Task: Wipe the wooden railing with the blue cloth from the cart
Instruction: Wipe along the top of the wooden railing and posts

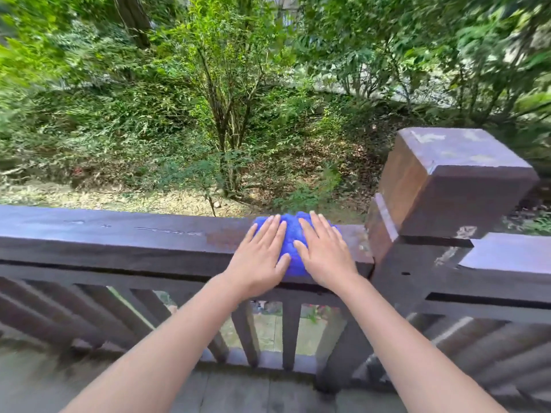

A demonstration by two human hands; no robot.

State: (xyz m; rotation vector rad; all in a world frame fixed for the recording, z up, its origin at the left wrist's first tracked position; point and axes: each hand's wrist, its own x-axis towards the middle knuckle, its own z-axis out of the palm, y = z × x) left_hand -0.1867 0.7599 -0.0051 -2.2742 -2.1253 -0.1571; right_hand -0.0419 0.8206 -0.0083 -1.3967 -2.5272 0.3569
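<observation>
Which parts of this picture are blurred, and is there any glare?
Head view: the hands and blue cloth are sharp; edges smear, notably leaves at the upper left and floor boards below; the post top shines pale; the railing bends from the wide lens.

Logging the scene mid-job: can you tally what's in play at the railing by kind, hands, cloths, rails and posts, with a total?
Hands: 2, the left hand and right hand, both flat on the cloth
Blue cloth: 1, bunched on the top rail
Top rail sections: 2, the long rail and a shorter rail past the post
Square post: 1
Total: 6
</observation>
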